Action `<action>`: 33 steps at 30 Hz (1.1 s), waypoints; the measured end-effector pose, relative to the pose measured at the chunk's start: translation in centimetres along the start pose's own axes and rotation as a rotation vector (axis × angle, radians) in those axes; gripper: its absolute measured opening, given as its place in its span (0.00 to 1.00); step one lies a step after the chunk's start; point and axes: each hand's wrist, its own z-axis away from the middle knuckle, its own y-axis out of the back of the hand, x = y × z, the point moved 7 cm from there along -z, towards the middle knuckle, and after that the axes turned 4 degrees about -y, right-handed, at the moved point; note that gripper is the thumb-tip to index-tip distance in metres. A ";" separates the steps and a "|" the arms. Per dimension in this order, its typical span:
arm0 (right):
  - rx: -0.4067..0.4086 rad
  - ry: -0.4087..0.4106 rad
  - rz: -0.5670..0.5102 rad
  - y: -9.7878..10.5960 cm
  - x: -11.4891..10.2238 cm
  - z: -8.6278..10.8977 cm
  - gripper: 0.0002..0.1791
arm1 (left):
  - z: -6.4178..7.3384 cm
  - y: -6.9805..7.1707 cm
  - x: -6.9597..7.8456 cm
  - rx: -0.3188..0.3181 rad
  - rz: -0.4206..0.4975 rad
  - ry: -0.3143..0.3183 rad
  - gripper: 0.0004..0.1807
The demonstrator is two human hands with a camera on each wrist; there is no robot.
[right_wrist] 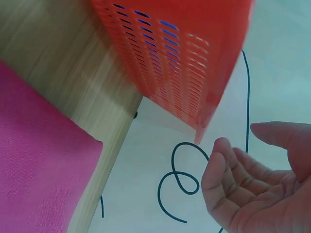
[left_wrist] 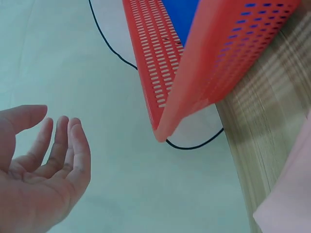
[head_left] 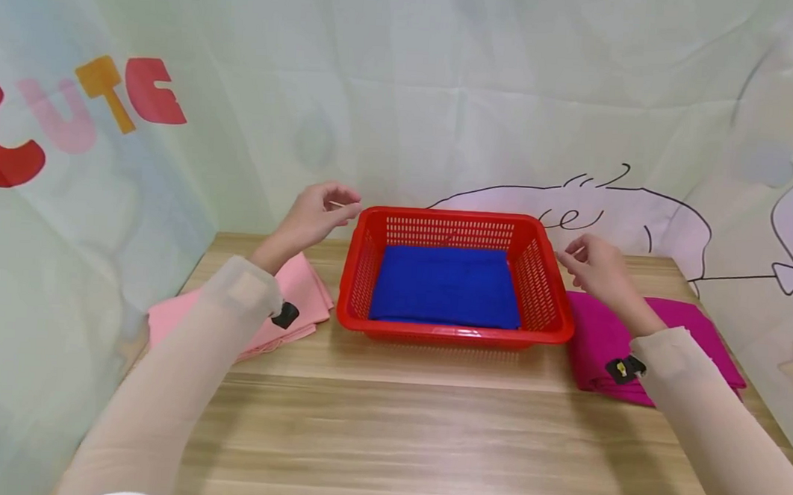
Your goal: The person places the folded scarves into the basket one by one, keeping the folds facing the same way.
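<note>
A red perforated plastic basket (head_left: 453, 330) stands on the table, and a folded blue cloth (head_left: 445, 284) lies flat inside it. My left hand (head_left: 321, 210) hovers just off the basket's far left corner, its fingers loosely bent with nothing between them. Off the right rim is my right hand (head_left: 594, 265), also empty, thumb and fingers apart in the right wrist view. Below the left forearm lies a folded pink cloth (head_left: 303, 295), partly hidden by the sleeve. A folded magenta cloth (head_left: 682, 318) sits to the right of the basket, partly under the right forearm in view.
The wood-grain table (head_left: 427, 436) extends in front of the basket. Printed fabric curtains (head_left: 403, 113) hang behind it and on both sides. Each wrist carries a small black device, such as the one on the left sleeve (head_left: 286, 315).
</note>
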 end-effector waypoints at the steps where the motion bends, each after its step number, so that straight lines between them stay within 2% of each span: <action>1: 0.005 0.003 0.006 -0.1 0.0 0.1 0.17 | 0.1 0.2 0.0 0.005 -0.007 -0.010 0.16; 7: -0.017 -0.028 0.020 -0.7 0.3 0.9 0.23 | 1.2 1.1 -0.5 0.029 -0.075 -0.024 0.16; 13: -0.052 -0.065 0.001 -1.5 0.7 1.8 0.32 | 2.7 1.9 -1.3 0.041 -0.080 -0.024 0.17; 23: -0.042 -0.047 -0.064 -2.8 0.8 3.0 0.31 | 5.3 2.3 -3.8 -0.012 -0.123 -0.021 0.18; 30: -0.016 -0.017 -0.051 -3.5 0.6 3.2 0.25 | 6.8 1.6 -4.8 -0.044 -0.197 -0.055 0.16; 33: 0.022 -0.009 -0.042 -3.7 0.7 3.2 0.25 | 7.3 1.1 -5.2 -0.051 -0.214 -0.071 0.16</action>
